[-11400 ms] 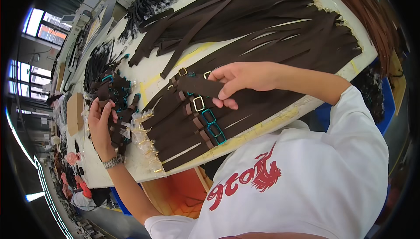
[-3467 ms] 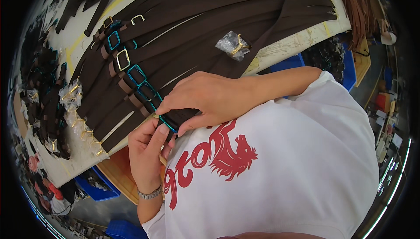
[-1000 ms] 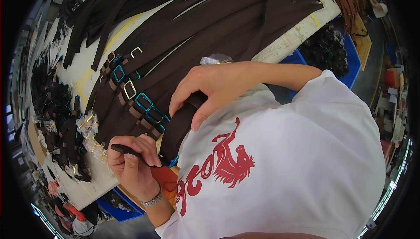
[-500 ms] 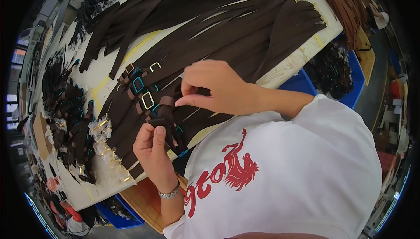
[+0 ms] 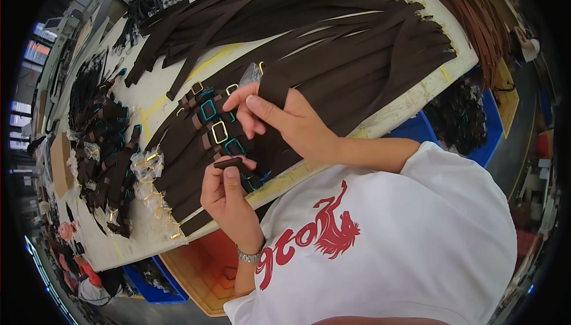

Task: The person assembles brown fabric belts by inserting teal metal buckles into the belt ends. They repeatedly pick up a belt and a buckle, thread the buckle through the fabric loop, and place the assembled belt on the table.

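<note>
My left hand (image 5: 229,200) is closed, its thumb and fingers pinching a short folded piece of dark brown strap (image 5: 228,162) at the table's near edge. My right hand (image 5: 297,124) is raised over the table with a dark brown strap end (image 5: 275,85) caught against the thumb. Clear plastic wrap (image 5: 251,74) and a gold tip stick out beside that strap end. Between and beyond my hands lie buckled belt ends, among them a gold rectangular buckle (image 5: 219,132) and a blue-edged buckle (image 5: 208,110). Whether the two held pieces belong to one belt cannot be seen.
Long dark brown straps (image 5: 333,57) cover much of the pale table (image 5: 134,247). A heap of buckled straps (image 5: 107,164) lies at the left. Reddish-brown straps (image 5: 458,10) hang at the far right. Blue bins (image 5: 489,129) and an orange crate (image 5: 202,265) stand below the table edge.
My right hand has turned and now holds a strap end with plastic wrap on it. The left hand keeps its pinch. The whole view has shifted slightly.
</note>
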